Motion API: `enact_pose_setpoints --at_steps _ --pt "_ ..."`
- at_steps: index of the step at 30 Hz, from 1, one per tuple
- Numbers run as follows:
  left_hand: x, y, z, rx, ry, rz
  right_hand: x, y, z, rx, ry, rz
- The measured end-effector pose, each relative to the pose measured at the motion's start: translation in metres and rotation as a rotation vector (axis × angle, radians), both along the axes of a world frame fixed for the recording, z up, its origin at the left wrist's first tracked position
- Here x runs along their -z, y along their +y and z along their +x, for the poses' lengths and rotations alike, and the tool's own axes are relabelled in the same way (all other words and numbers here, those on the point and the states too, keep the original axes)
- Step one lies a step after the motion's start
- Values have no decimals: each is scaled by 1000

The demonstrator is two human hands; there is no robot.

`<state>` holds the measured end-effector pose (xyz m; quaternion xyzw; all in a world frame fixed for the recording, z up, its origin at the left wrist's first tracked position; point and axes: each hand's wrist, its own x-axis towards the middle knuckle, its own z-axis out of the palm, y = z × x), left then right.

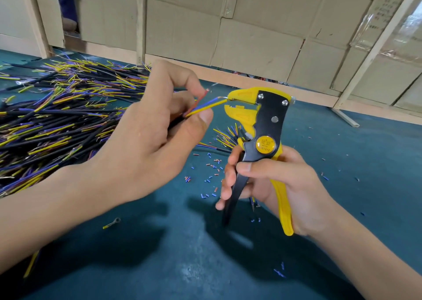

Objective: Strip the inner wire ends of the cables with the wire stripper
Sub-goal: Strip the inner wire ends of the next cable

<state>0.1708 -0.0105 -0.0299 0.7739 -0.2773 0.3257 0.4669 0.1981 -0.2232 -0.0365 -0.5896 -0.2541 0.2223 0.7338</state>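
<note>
My left hand (148, 135) pinches a black cable whose inner wires (206, 105) fan out past my thumb: a red one bent upward, a blue one and a yellow one pointing right. The tips of the blue and yellow wires reach into the yellow jaws of the wire stripper (262, 126). My right hand (271, 185) grips the stripper by its black and yellow handles, which are spread apart. The stripper stands upright above the table, jaws facing left.
A large heap of black cables (61, 121) with blue, yellow and red inner wires covers the left of the teal table (365, 162). Small cut insulation bits (210, 176) lie scattered under the hands. Cardboard walls (251, 25) close off the back.
</note>
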Motion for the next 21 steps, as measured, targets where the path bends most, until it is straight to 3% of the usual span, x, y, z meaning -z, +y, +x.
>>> enact_pose_setpoints --at_steps 3,8,18,21 --pt "2 -2 3 125 28 47 0 4 -2 119 -44 100" --pt "11 -7 5 165 67 201 -4 3 -4 254 -192 224" --pt "12 -14 -3 356 241 50 -4 3 -6 293 -267 187" --pt "11 -15 -4 321 175 69 -4 3 -7 295 -262 188"
